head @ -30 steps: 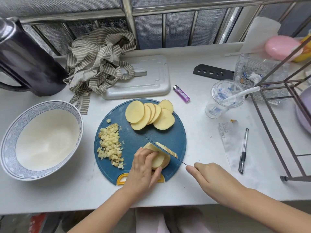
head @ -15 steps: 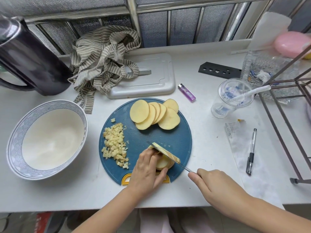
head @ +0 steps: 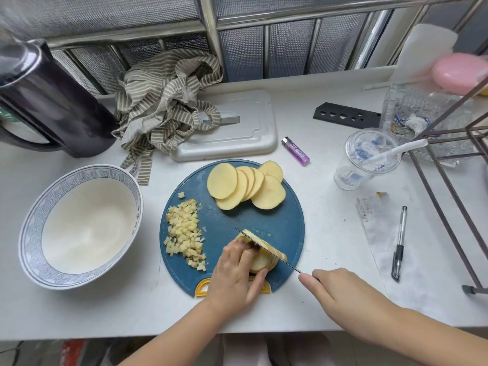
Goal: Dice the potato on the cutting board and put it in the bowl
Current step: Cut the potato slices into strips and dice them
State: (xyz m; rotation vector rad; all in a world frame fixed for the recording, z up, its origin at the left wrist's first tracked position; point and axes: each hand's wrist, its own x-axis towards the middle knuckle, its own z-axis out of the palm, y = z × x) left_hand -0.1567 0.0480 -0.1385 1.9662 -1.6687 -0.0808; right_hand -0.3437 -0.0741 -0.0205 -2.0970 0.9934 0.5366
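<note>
The stack of potato slices (head: 265, 260) lies at the board's (head: 287, 228) 6 o'clock. The left hand (head: 237, 273) grasps it from its 8 o'clock side, fingers curled on top. The knife (head: 268, 250) crosses the stack, with its long axis running from 10 to 4 o'clock. The right hand (head: 340, 294), at 4 o'clock, is wrapped round the hidden handle. The left fingertips sit right beside the blade, so the next cut likely falls on the stack's 2 o'clock side. The bowl (head: 34, 220) waits on the counter (head: 330, 233) at the board's 9 o'clock, beyond the diced pieces (head: 184, 231).

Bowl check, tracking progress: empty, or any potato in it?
Empty: the bowl shows only bare white inside; the diced potato lies on the cutting board.
</note>
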